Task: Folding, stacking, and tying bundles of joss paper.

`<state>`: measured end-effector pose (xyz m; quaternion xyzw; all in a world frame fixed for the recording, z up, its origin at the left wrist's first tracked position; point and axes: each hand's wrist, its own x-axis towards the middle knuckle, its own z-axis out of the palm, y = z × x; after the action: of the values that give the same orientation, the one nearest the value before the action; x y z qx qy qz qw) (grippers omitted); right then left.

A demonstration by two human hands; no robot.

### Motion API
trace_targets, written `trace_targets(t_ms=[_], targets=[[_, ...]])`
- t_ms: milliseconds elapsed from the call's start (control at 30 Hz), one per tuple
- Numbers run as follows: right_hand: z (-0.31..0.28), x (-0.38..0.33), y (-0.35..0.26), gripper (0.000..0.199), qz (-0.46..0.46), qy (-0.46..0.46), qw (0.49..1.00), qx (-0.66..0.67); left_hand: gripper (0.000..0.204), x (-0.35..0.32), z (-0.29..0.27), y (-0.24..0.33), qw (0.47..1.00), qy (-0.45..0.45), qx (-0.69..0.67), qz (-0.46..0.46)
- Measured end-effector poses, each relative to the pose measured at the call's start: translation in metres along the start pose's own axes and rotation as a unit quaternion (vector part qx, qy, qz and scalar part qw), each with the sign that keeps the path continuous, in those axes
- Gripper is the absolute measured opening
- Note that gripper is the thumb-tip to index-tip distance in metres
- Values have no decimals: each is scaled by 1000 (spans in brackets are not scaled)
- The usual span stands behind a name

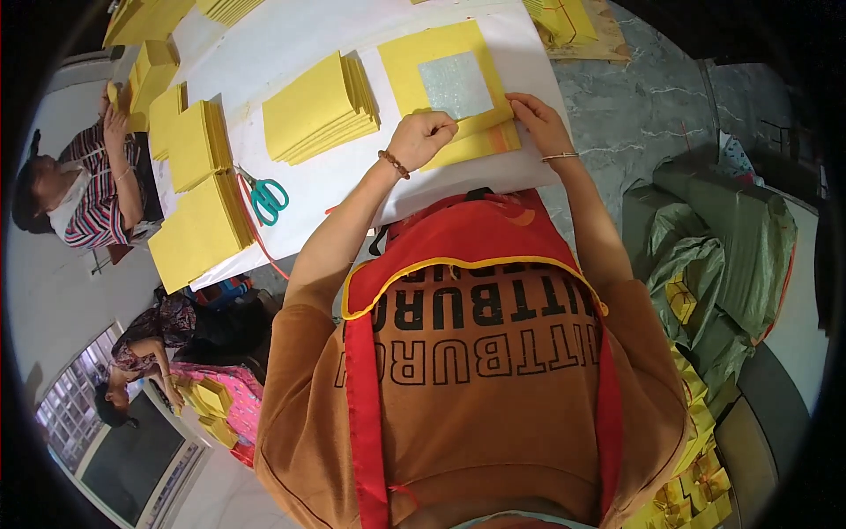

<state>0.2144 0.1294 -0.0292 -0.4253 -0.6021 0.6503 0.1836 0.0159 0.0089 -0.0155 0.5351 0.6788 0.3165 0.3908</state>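
A yellow paper sheet (399,51) with a silver square (456,86) on it lies on the white-covered table. Its near part is folded, and an orange strip shows near the right end. My left hand (421,139), a beaded bracelet at its wrist, is closed at the near left of the sheet, by the fold. My right hand (539,125), with a thin bangle, pinches the sheet's right edge; the fingertips are partly hidden. A stack of folded yellow paper (313,110) lies left of my left hand.
More yellow paper stacks (198,145) line the table's left side, beside teal-handled scissors (264,198) and a red cord (251,216). Two people sit at the left, handling yellow pieces. Green wrapped bundles (723,229) stand on the right, above yellow packets (696,489).
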Motion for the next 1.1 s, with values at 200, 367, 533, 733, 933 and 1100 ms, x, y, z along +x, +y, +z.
trace_targets(t_ms=[200,367,533,733,933,1100], targets=[[-2,3,22,29,-71,-15,996,42,22,5,-2,-6,999,-7,-24,-22],[1,4,29,33,-126,-5,980,-151,24,4,-8,-5,996,-43,-75,-31],[2,4,21,33,-74,-11,994,-82,34,-28,-28,5,996,-3,17,89],[-10,7,28,28,-59,-51,992,-103,43,-39,-16,-12,947,134,250,150],[-21,-36,-2,34,-365,-13,863,-348,31,-68,-17,-3,920,90,305,229],[-19,-46,8,27,-347,-162,858,-342,22,-77,-7,-15,962,31,179,206]])
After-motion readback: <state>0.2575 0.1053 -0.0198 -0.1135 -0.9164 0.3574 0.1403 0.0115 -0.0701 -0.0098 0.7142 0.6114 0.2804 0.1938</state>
